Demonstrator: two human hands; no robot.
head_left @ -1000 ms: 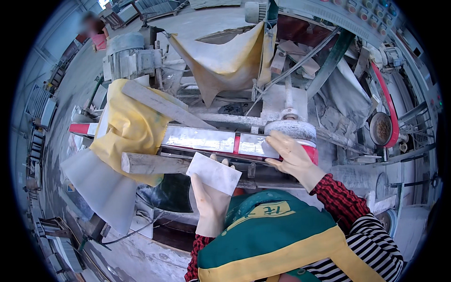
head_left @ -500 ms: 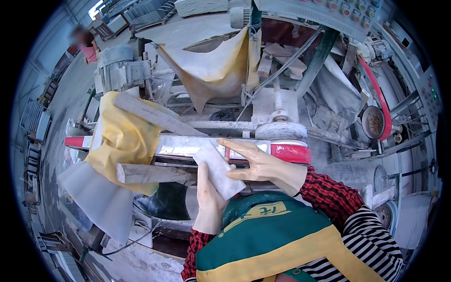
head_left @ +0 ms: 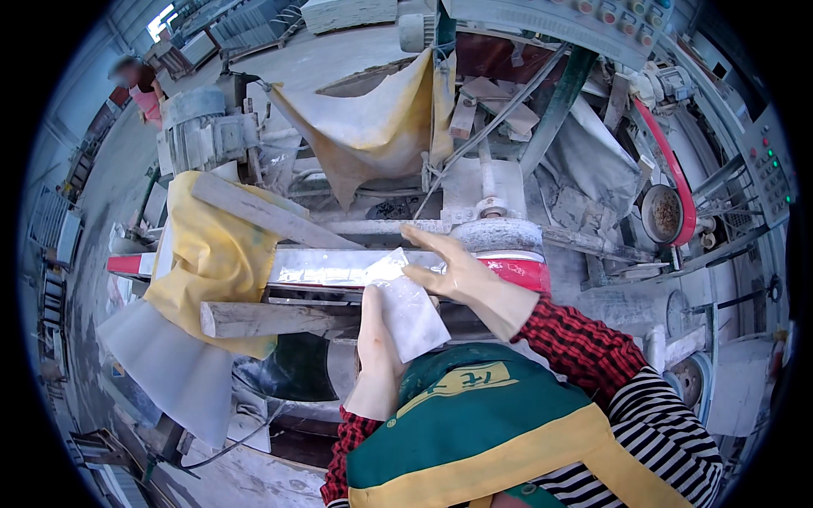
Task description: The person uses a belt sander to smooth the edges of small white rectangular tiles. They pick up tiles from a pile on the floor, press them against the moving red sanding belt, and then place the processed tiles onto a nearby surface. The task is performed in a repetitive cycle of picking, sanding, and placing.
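Observation:
A flat white rectangular slab (head_left: 412,313), like a stone tile with a wet-looking sheen, is tilted in front of my green and yellow apron (head_left: 474,415). My left hand (head_left: 378,347), in a cream rubber glove, grips its lower left side with the thumb along the edge. My right hand (head_left: 461,279), gloved alike, is spread at the slab's upper right. Its thumb tip overlaps the slab's edge, while the other visible fingers stretch up and left. Just beyond both hands runs a long white and red belt (head_left: 326,269) passing round a dusty wheel (head_left: 498,238).
Yellow cloth (head_left: 222,284) drapes over the belt's left part, between two wooden beams (head_left: 262,320). A motor (head_left: 203,135) stands at far left. Hanging cloth (head_left: 364,118) and a button panel (head_left: 576,25) are beyond. A person (head_left: 141,89) stands far off at left.
My right hand has opened wider and shifted slightly left, its fingers lifting off toward the upper left. The slab has turned a little more upright in my left hand. The view has swung slightly right.

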